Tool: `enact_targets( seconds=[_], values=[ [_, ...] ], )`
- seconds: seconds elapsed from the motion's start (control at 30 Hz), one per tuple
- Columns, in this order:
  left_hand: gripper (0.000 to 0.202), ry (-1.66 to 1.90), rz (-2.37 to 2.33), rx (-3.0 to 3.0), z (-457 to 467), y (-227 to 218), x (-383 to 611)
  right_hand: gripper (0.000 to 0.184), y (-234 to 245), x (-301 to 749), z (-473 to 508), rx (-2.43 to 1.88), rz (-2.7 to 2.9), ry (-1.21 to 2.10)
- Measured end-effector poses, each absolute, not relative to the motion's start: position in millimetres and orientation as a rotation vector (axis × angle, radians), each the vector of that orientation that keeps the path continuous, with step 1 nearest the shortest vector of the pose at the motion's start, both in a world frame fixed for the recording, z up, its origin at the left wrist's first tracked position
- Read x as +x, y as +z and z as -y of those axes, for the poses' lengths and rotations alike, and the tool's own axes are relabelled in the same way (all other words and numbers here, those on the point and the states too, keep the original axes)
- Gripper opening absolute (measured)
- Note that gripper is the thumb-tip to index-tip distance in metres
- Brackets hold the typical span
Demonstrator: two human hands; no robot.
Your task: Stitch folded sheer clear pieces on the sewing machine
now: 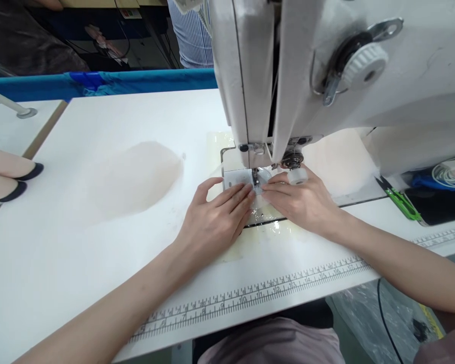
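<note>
Left hand (214, 217), right hand (309, 205) pressed flat beside presser foot (255, 177); tabletop ruler (250, 297) (10, 11, 12 legible).

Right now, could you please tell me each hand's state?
Left hand: open, outstretched beside the presser foot.
Right hand: beside the presser foot; whether it grips anything cannot be told.

On the printed ruler (250, 296) along the front edge of the white table (60, 273), the numbers 9 to 13 can be read; the smaller upper digits cannot be read with certainty.
</note>
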State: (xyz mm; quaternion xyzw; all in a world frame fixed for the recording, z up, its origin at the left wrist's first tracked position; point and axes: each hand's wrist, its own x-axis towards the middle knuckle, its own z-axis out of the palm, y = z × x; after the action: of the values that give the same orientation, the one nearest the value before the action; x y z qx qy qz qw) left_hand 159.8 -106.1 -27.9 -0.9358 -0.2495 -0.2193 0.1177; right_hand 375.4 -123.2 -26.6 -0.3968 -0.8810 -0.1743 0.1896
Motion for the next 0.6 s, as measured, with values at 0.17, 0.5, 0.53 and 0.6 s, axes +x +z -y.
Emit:
enact_targets(
  seconds=[0.17,0.5,0.53,0.6],
  values=[
    [0.024,-0.664,0.762,-2.756,102,-28,160,0.025,-24,377,122,-1.098,2.496,-0.564],
    [0.025,-0.652,0.818,-2.792,96,-27,162,0.030,-27,377,116,-1.157,2.502,-0.654],
    [0.025,-0.649,0.814,-2.790,95,-27,162,0.029,-28,377,116,-1.173,2.512,-0.644],
    [0.025,-0.646,0.811,-2.784,94,-28,162,0.027,-29,377,114,-1.193,2.521,-0.637]
  ],
)
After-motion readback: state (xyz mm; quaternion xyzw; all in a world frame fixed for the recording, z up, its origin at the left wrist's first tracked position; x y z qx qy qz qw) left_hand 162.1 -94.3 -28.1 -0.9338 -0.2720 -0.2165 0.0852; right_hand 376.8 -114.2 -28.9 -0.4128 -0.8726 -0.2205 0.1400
